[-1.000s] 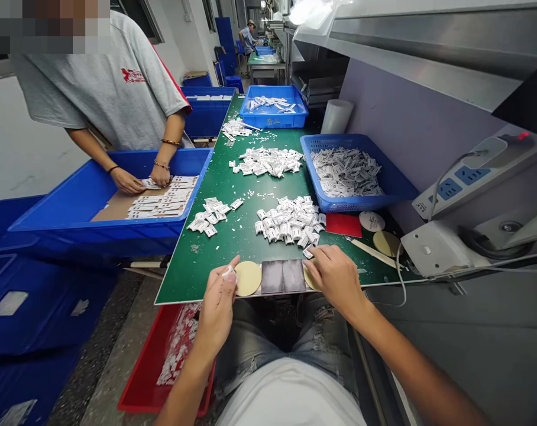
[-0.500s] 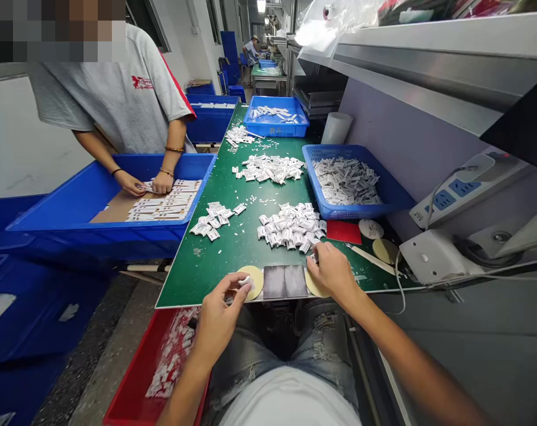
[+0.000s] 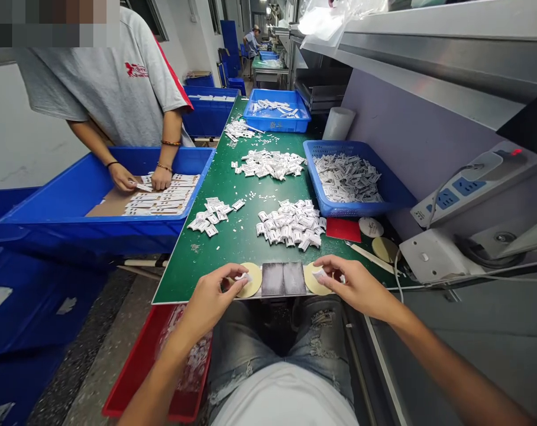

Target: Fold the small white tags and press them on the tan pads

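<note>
Between thumb and fingers, my left hand [image 3: 218, 291] pinches a small white plastic piece [image 3: 243, 277] over a round yellow pad [image 3: 253, 286]. My right hand [image 3: 355, 283] is closed on another small white plastic piece [image 3: 320, 274], held above the right yellow pad [image 3: 313, 286]. Two dark grey rectangular pads [image 3: 284, 279] lie side by side between the round ones at the table's front edge. Just beyond them is a heap of white plastic pieces [image 3: 290, 225], with a smaller pile [image 3: 215, 215] to its left.
On the green table [image 3: 233, 254] stand a blue basket [image 3: 361, 208] of white pieces and a blue tray [image 3: 275, 124] farther back. A red card [image 3: 343, 230] and a knife [image 3: 370, 255] lie at right. A co-worker [image 3: 130, 89] handles strips in a blue bin [image 3: 95, 220]. Below is a red bin [image 3: 130, 378].
My right hand has drawn back from the heap's near edge to the right yellow pad, bringing a white piece. My left hand has turned slightly with its piece over the left pad.
</note>
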Demonstrator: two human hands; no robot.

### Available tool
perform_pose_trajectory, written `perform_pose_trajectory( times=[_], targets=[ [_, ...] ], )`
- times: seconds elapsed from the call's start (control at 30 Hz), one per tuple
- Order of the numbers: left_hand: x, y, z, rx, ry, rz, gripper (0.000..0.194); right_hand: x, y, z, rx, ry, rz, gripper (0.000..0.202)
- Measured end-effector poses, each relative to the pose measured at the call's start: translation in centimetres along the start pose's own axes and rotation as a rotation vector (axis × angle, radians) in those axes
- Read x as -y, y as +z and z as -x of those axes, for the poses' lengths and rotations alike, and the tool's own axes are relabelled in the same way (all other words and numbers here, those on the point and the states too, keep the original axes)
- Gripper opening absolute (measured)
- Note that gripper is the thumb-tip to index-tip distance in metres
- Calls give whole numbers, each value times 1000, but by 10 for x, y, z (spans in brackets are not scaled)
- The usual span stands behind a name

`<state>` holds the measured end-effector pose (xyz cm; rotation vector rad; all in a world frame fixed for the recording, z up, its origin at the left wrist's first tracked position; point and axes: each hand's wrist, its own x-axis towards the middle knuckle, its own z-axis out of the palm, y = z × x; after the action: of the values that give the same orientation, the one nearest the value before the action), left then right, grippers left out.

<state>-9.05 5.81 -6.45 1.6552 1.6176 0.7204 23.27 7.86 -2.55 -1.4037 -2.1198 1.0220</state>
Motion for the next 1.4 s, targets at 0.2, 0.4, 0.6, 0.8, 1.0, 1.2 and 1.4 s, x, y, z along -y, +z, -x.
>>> perform_pose_trajectory(
  times=[0.2, 0.4, 0.6, 0.8, 1.0, 1.2, 1.4],
  targets=[
    [-7, -13, -5, 138, 48, -71, 30, -10, 9, -3, 19, -41, -16, 19],
    [-10, -19, -13, 287, 54, -83, 28, -22, 9, -9, 49, -85, 129, 20],
    [-10, -23, -31, -29, 133, -180, 28, -36, -9, -29, -145, -81, 318, 19],
    [-10, -25, -33, 70, 43, -120, 30, -44, -11, -30, -93, -37, 279, 18],
    [-8, -31, -33, 154, -19, -133, 26, -48, -9, -28, -92, -33, 245, 17],
    [-10, -30, -74, -105, 66, -144, 31, -34, -6, -41, -299, -74, 273, 21],
    [-35, 17, -143, 63, 207, -31, 29, -6, 22, -104, -163, -355, 274, 22]
  ],
)
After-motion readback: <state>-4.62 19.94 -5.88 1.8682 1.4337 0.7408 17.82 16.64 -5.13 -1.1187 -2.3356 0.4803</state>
